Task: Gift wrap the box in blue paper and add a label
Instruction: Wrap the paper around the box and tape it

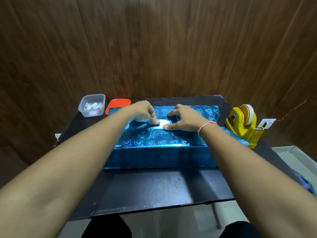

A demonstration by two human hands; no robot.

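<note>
On the black table's far half lies the box wrapped in shiny blue heart-patterned paper. The left hand and right hand press curled fingertips onto a small white label at its top centre; labelling seems in hand, and smoothing it flat likely follows.

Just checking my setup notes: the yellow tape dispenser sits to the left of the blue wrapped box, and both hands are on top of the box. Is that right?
Not quite. The head view shows the yellow tape dispenser to the right of the blue wrapped box, not the left. The rest holds: the left hand and the right hand are both on top of the box.
</note>
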